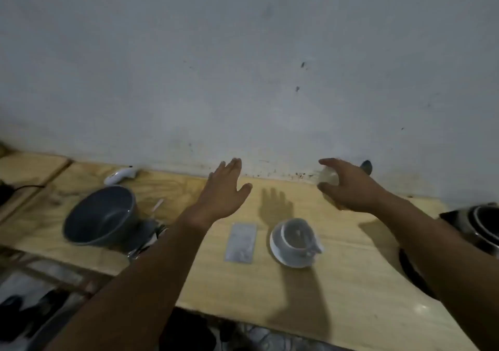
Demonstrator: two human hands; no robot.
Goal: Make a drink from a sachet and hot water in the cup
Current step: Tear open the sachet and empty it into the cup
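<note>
Hands reach out over a pale wooden table (310,291) that runs along a scuffed grey wall (243,67), all seen from the head camera, and the picture is somewhat blurred.

Left hand (225,191) hovers flat above the table, palm down, fingers spread and straight, thumb out to the side, gripping nothing; its shadow falls on the wood just to its right.

Right hand (348,186) is raised near the wall, fingers curled around a small pale rounded object (328,178); what that object is cannot be told through the blur.

Cup (297,238) stands on a white saucer (278,248) between the two forearms, nearer the viewer than both hands and touched by neither. Something dark lies inside it, unclear what.

Sachet (241,242), a flat silvery rectangle, lies on the table just left of the saucer, apart from it.

Further left a large grey bowl (101,215) sits tilted, its mouth toward the viewer. Beyond it, by the wall, lies a white curved item (118,176).

At the right edge a dark round appliance (480,226) is partly cut off.
</note>
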